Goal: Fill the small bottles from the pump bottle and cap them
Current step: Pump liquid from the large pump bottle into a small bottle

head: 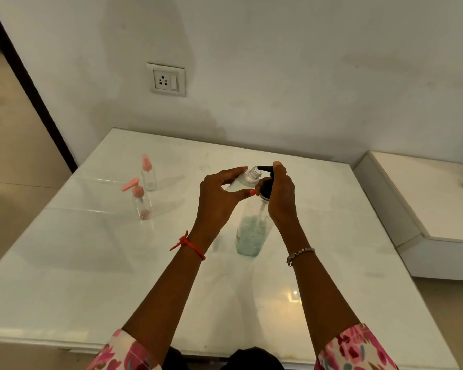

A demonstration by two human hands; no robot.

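A large clear pump bottle [252,231] with a black pump head [266,182] stands on the white table [91,263], holding some pale liquid. My right hand [280,193] grips the black pump head, with a finger on top of it. My left hand [219,193] holds a small uncapped clear bottle [245,180] tilted, its open neck right at the black spout. Two more small clear bottles stand to the left: one with a pink pump top [139,198], one with a pink spray cap [148,173].
The table meets a white wall with a socket plate [166,79]. A lower white ledge [425,198] lies to the right, with a dark cable at its far edge. Floor shows past the table's left side.
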